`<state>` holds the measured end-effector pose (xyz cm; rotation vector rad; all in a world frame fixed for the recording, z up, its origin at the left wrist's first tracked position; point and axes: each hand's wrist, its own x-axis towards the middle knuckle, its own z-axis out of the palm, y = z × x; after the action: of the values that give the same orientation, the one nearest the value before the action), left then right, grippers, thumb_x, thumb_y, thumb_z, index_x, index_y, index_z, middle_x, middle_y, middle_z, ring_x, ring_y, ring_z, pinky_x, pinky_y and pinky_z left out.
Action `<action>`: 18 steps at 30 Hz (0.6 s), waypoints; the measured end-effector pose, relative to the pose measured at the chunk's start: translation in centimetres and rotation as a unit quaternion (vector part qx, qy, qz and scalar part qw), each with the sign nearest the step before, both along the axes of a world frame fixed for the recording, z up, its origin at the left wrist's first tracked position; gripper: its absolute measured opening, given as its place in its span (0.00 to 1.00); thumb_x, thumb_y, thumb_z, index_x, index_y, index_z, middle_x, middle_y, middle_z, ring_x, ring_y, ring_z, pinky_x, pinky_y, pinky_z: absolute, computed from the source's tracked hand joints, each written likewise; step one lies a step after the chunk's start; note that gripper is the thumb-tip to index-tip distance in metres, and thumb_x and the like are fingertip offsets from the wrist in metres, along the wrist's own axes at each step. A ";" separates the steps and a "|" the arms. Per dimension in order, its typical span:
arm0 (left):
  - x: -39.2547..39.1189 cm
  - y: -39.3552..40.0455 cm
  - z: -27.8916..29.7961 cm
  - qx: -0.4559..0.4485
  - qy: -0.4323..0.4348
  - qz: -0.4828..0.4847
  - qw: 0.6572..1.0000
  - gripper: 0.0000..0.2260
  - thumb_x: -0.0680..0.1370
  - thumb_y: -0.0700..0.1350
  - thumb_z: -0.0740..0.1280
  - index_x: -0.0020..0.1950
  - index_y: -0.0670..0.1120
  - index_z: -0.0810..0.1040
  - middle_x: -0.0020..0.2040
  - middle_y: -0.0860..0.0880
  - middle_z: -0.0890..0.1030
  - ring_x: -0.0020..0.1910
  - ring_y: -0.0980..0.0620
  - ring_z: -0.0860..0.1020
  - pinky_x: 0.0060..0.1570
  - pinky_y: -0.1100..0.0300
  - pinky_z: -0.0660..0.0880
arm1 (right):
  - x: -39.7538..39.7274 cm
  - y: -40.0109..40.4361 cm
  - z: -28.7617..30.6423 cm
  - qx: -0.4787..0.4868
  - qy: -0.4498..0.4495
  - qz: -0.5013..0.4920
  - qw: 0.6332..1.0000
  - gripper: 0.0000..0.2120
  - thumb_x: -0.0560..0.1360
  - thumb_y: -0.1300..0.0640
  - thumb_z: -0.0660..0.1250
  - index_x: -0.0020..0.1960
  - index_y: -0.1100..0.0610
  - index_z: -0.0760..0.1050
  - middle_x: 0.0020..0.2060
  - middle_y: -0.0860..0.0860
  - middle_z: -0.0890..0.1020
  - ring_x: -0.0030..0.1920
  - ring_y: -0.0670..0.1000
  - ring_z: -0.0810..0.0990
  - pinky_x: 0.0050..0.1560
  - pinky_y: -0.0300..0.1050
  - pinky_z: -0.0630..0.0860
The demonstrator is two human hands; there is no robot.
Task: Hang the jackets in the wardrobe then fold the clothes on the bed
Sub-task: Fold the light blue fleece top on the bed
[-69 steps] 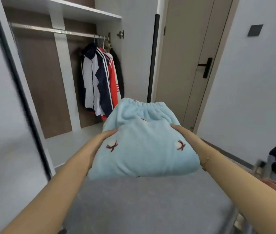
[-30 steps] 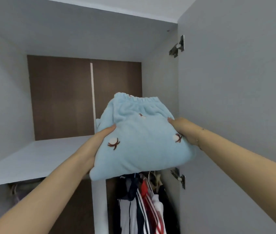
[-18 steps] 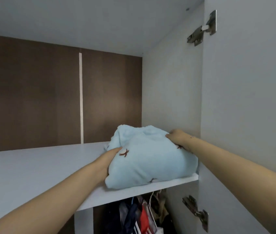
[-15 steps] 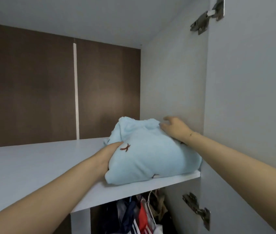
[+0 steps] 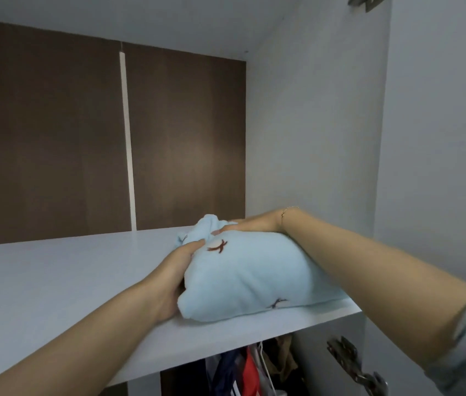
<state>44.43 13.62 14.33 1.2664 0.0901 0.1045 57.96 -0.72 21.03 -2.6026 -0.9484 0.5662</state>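
Observation:
A folded light-blue fleece garment [image 5: 251, 278] with small brown embroidered marks lies on the white upper wardrobe shelf [image 5: 55, 281], near its right front corner. My left hand [image 5: 174, 275] grips its left side, fingers curled into the fabric at the top. My right hand [image 5: 251, 224] lies flat on the top back of the bundle, pressing it down. Below the shelf, the tops of the hung jackets [image 5: 240, 370], navy and red, show on their hangers.
The wardrobe's grey side wall [image 5: 311, 138] stands right beside the garment. The open door [image 5: 440, 167] with its metal hinge [image 5: 351, 364] is at the right. A brown back panel [image 5: 55, 138] closes the shelf behind.
The garment went from being carried toward the wardrobe to lying on the upper shelf. My right hand shifted onto its top back and my left hand took a tighter hold on its left side.

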 end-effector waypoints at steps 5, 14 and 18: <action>-1.0 0.2 -0.1 -0.098 0.061 -0.015 0.993 0.16 0.82 0.50 0.61 0.62 0.42 0.79 0.57 0.41 0.83 0.56 0.42 0.81 0.57 0.47 0.75 | -2.7 -2.5 0.2 0.054 -0.021 0.009 0.998 0.34 0.76 0.30 0.56 0.78 0.41 0.55 0.75 0.43 0.64 0.73 0.49 0.66 0.76 0.53 0.58; -4.4 -2.6 0.3 -0.026 0.025 0.058 0.998 0.22 0.80 0.61 0.61 0.64 0.46 0.79 0.58 0.44 0.83 0.57 0.44 0.81 0.51 0.49 0.77 | -9.4 -6.8 2.9 0.008 -0.123 -0.017 0.992 0.29 0.77 0.29 0.48 0.74 0.39 0.64 0.74 0.42 0.65 0.75 0.49 0.62 0.77 0.52 0.53; -8.3 -3.2 -0.5 0.165 -0.048 0.079 0.982 0.24 0.71 0.66 0.66 0.58 0.51 0.82 0.54 0.54 0.85 0.52 0.57 0.83 0.55 0.60 0.75 | -9.2 -8.8 0.4 0.093 -0.101 -0.011 0.990 0.27 0.78 0.30 0.48 0.74 0.37 0.63 0.75 0.38 0.61 0.75 0.45 0.59 0.78 0.50 0.51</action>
<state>36.12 10.40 13.84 1.5833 0.0934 0.3283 48.79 -9.51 21.39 -2.5304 -0.9816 0.1995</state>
